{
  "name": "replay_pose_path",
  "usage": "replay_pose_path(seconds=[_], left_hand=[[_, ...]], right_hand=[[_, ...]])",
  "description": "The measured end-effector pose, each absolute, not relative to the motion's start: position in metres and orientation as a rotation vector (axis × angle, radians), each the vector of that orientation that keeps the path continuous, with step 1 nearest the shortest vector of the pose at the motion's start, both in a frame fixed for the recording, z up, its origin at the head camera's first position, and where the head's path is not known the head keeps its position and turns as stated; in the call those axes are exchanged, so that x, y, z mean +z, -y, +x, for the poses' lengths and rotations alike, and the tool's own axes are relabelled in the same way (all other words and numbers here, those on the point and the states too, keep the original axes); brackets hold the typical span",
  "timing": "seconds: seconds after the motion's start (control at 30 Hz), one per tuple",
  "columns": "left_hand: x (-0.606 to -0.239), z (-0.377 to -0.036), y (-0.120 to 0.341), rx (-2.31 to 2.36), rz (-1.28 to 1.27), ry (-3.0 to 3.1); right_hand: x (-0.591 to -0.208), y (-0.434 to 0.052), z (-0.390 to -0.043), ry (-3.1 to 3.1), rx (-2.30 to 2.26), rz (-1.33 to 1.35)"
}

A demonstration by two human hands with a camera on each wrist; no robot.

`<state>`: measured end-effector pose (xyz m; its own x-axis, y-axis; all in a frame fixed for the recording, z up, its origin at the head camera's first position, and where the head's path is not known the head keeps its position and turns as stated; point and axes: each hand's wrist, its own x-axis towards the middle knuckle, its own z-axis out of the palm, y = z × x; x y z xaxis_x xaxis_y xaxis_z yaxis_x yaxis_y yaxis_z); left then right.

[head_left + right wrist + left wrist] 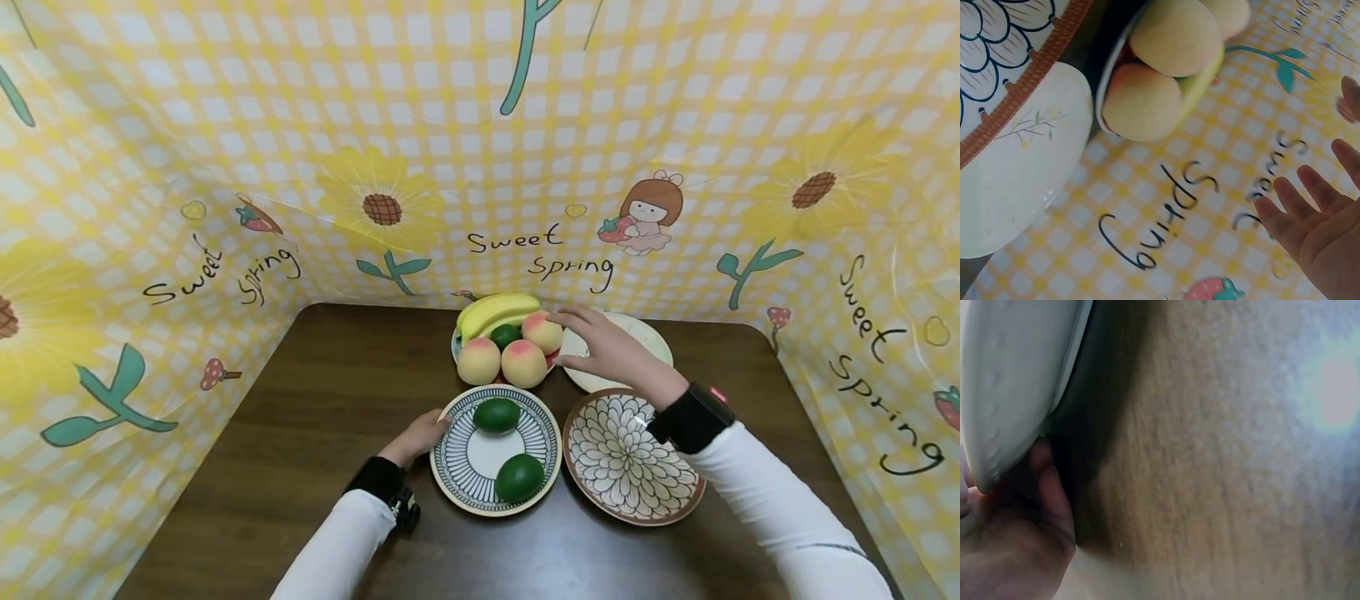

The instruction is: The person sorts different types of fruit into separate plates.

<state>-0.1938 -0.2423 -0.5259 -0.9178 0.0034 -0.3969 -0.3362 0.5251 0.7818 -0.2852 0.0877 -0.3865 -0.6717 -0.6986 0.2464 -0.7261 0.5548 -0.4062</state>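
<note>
My left hand [418, 437] grips the left rim of a blue-and-white striped plate [491, 454], thumb on top. In the left wrist view its curled fingers [1054, 494] reach under the plate's edge. Two dark green oval fruits, one at the back [497, 415] and one at the front [520, 477], lie on that plate. Behind it a dish [454, 348] holds bananas [498, 312], several peaches [478, 361] and a green fruit [506, 336]. My right hand [611, 346] hovers beside the rightmost peach [542, 332]; the right wrist view shows its fingers spread, holding nothing.
A brown-rimmed plate with a petal pattern [630, 454] stands right of the striped plate. Behind it, partly under my right arm, is a white plate [652, 340]. A yellow checked cloth [465, 167] rises around the dark wooden table [315, 400].
</note>
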Motion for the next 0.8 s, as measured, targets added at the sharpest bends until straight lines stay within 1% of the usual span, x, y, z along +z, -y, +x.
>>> replay_pose_path(seconds=[0.2, 0.5, 0.8], left_hand=[[-0.526, -0.195, 0.245, 1.345, -0.29, -2.404], [-0.526, -0.196, 0.246, 1.337, -0.311, -2.382], [-0.528, -0.197, 0.247, 1.371, -0.308, -2.376]], right_hand=[[-0.384, -0.067, -0.31, 2.738, 0.752, 1.277], [-0.376, -0.047, -0.332, 2.799, 0.766, 1.223], [-0.384, -0.034, -0.356, 2.866, 0.832, 1.174]])
